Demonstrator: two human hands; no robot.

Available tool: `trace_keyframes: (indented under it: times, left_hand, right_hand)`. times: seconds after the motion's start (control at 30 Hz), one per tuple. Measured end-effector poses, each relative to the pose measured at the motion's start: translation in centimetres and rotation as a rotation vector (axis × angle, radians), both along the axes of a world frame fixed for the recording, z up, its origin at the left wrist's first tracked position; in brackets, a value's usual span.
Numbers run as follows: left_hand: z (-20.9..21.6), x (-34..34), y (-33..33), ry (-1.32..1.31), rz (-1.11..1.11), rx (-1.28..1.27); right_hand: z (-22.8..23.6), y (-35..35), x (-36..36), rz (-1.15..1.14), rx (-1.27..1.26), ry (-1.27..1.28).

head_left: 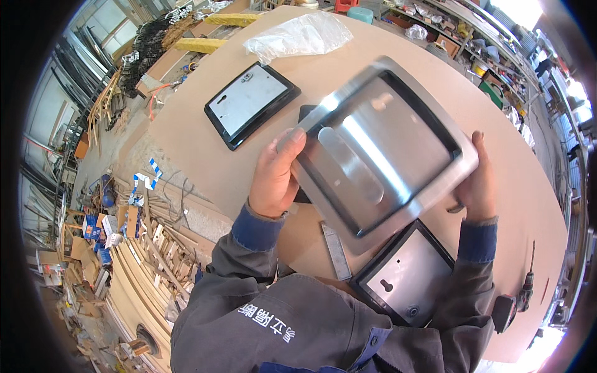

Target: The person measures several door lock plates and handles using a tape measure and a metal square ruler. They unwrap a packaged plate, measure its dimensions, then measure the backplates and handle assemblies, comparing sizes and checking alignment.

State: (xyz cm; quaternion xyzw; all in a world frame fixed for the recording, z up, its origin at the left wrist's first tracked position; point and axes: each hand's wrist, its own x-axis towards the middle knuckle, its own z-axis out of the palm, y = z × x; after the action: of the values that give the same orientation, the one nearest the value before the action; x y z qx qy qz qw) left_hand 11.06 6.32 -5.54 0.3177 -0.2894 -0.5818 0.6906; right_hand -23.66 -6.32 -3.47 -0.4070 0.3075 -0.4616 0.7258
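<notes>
Between my two hands, a square stainless-steel panel point(429, 133) with a raised rim, a sunken face and a long rounded slot is held tilted above the board. My left hand point(273, 177) grips its left edge, thumb on the rim. My right hand point(480, 186) wraps its right edge, most fingers hidden behind it. Below, near my right forearm, lies a black-edged metal panel point(413, 276) with a keyhole-shaped hole. A similar black-edged panel point(245, 102) rests further off to the left. Part of another dark item point(305, 114) shows behind the held panel. A flat metal strip point(336, 252) lies close to my body.
The brown board point(522, 186) forms the work surface. A cordless drill point(515, 303) lies at its right side, and a clear plastic bag point(301, 37) at its far edge. Wood strips point(134, 292) and boxes crowd the floor at left. Cluttered shelves point(491, 56) stand far right.
</notes>
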Motion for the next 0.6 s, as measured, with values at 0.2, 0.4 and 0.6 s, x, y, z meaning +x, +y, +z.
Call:
trace_keyframes:
  times: [0.2,0.4,0.6]
  left_hand:
    - [-1.0,-1.0,0.2,0.054,0.037,0.026]
    - [-2.5,-1.0,0.0,0.021,-0.054,0.042]
    - [-3.2,-0.8,-0.3,-0.054,-0.135,0.029]
  right_hand:
    - [0.2,4.3,5.2,0.233,-0.133,0.309]
    - [-1.7,4.3,7.3,0.132,-0.077,0.359]
    - [-3.5,3.7,6.6,0.024,-0.089,0.361]
